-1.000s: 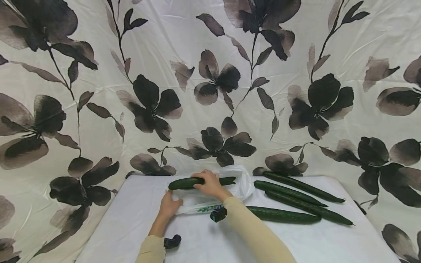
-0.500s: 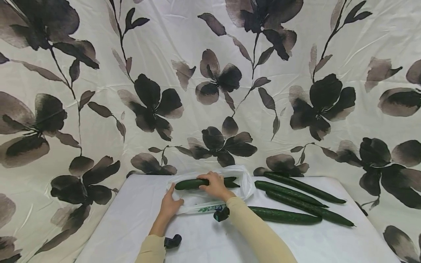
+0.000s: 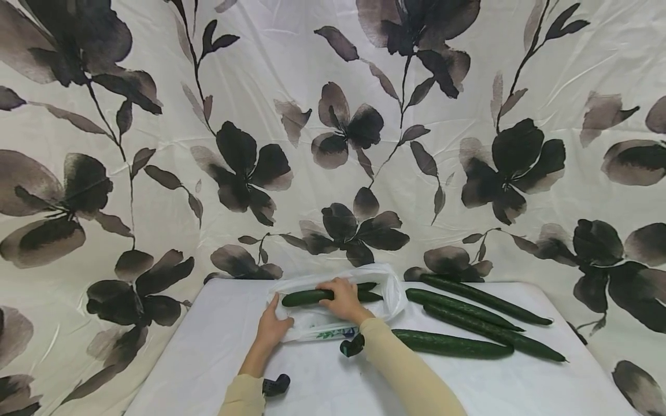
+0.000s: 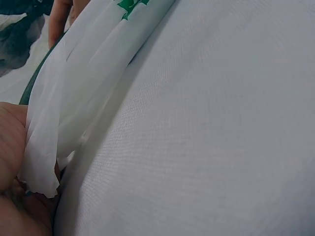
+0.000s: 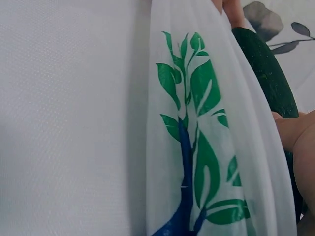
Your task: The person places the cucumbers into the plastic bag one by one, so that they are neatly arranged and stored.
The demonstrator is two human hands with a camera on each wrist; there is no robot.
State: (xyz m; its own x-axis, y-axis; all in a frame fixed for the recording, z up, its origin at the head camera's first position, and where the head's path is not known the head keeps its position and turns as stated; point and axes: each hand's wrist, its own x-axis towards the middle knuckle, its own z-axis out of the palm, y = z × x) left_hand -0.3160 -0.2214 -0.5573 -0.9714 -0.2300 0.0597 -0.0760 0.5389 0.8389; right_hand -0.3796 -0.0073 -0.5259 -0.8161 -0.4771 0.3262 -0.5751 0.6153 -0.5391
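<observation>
Sleeves [image 3: 243,398] lie nearest, over the white counter [image 3: 317,390]. Beyond them a white bag [image 3: 312,319] gapes, its leaf print [image 5: 204,147] on the side toward the person. The left hand [image 3: 273,328] has its fingers pinched on the bag's rim at the left end, apparently to keep the mouth spread. Inside the opening, the right hand [image 3: 344,300] has its fingers wrapped over a cucumber [image 3: 302,298], perhaps to line it up with the bag's length. Another cucumber [image 3: 370,297] seems to lie alongside: 2 tips show. To the right rest 4 loose cucumbers [image 3: 452,343], probably for easy reach. Floral cloth [image 3: 333,144] hangs behind.
</observation>
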